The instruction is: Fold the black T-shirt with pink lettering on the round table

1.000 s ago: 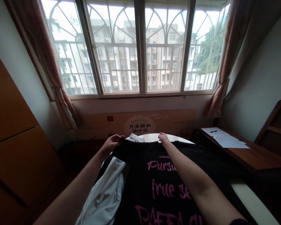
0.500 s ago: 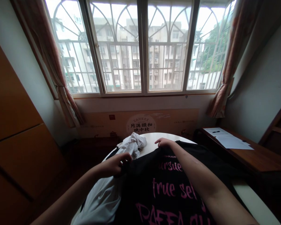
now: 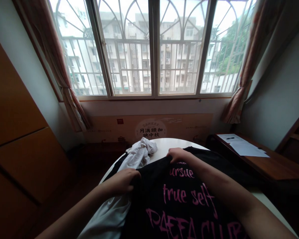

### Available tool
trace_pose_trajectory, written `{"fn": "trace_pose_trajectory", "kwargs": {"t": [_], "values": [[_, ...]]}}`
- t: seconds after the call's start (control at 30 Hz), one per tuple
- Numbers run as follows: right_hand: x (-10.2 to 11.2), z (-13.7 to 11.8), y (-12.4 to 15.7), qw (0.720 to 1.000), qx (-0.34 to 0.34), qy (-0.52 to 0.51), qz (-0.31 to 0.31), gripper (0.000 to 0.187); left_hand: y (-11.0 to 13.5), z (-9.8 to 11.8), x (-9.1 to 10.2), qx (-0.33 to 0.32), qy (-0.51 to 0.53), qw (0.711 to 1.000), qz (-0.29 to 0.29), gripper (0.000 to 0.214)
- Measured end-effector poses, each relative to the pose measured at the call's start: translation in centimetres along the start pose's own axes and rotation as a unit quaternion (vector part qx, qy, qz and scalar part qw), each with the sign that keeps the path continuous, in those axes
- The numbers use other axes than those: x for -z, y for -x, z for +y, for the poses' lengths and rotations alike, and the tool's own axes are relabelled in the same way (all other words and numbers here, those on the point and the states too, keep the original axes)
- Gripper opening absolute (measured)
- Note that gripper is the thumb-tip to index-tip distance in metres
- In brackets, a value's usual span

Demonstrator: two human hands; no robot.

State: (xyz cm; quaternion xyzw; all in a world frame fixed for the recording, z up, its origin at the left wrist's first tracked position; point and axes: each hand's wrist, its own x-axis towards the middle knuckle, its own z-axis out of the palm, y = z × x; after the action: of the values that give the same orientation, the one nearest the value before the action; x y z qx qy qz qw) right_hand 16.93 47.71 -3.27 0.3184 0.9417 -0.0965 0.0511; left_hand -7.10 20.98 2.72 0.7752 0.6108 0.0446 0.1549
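Note:
A black T-shirt (image 3: 154, 196) with pink lettering is spread over the round white table (image 3: 161, 146). My left hand (image 3: 129, 179) is closed on its left edge. Farther up, my right hand (image 3: 176, 155) pinches the upper edge, and the cloth stretches between both hands. My right forearm lies across part of the lettering. Beside the shirt on the left is a crumpled white garment (image 3: 137, 154), bunched at its far end and running down under my left hand. The near end of the black shirt is outside the view.
Right of the table stands a brown wooden bench (image 3: 276, 166) with white papers (image 3: 246, 146) and a dark pen on it. A wooden cabinet (image 3: 15, 156) is on the left. Ahead are a printed banner (image 3: 189, 124), a barred window and tied curtains (image 3: 69, 106).
My left hand has closed its fingers more fully around the shirt's edge. My right hand has shifted slightly, and more of the lettering shows. The view has tilted a little.

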Motion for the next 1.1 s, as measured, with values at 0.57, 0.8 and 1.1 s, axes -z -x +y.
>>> {"fn": "trace_pose_trajectory", "kwargs": {"t": [0.57,0.8,1.1], "values": [[0.7,1.6,-3.8,0.924,-0.104,-0.359,0.083,0.040,-3.4,-4.7,1.2,0.082,0.245,0.925,0.280,0.026],[-0.5,0.2,-5.5,0.797,-0.114,-0.556,0.204,0.085,-9.3,-10.8,2.6,0.181,0.417,0.802,0.387,0.037],[-3.1,-3.5,-5.6,0.672,-0.176,-0.690,0.203,0.053,-9.9,-13.8,1.0,0.216,0.495,0.770,0.340,0.055]]}}
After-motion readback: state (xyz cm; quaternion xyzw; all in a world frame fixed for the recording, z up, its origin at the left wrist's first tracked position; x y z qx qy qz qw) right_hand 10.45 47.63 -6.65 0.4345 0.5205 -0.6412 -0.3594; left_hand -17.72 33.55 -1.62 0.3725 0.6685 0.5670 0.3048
